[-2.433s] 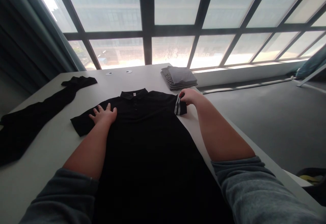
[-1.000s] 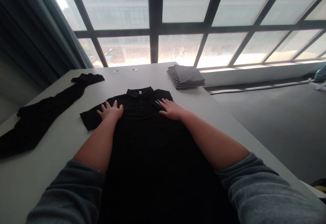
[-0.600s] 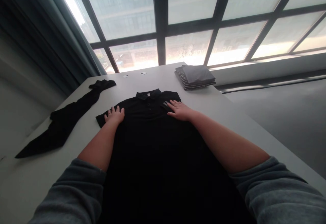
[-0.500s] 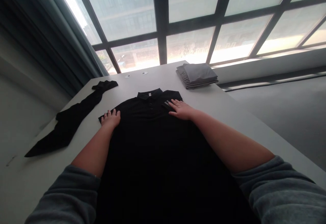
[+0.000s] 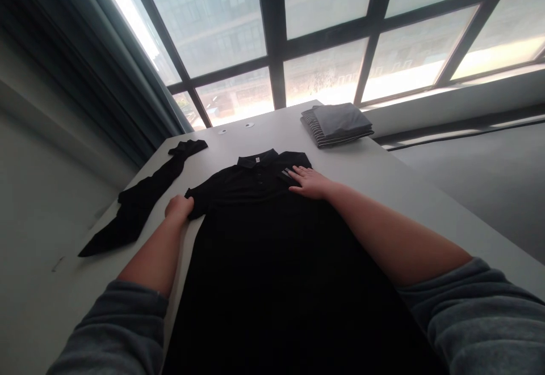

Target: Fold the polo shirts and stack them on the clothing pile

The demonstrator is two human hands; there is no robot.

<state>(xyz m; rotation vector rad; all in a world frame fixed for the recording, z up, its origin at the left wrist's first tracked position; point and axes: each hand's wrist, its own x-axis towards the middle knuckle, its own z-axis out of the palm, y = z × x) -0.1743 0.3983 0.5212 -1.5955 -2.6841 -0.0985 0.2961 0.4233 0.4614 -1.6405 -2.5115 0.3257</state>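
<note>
A black polo shirt [image 5: 264, 238] lies face up on the pale table [image 5: 395, 176], collar toward the window. Its right sleeve, with white stripes, is folded inward over the chest. My right hand [image 5: 310, 182] lies flat and open on that folded sleeve, fingers stretched toward the collar. My left hand [image 5: 179, 207] is closed on the edge of the shirt's left sleeve, which is lifted and turned in toward the body.
Another black garment [image 5: 142, 199] lies stretched out at the table's left. A stack of folded grey and striped clothes [image 5: 336, 124] sits at the far right corner by the window. Two small round discs [image 5: 235, 128] lie near the far edge.
My right hand folded the striped sleeve onto the chest and now rests flat on it. My left hand went from flat on the left sleeve to gripping its edge and drawing it inward.
</note>
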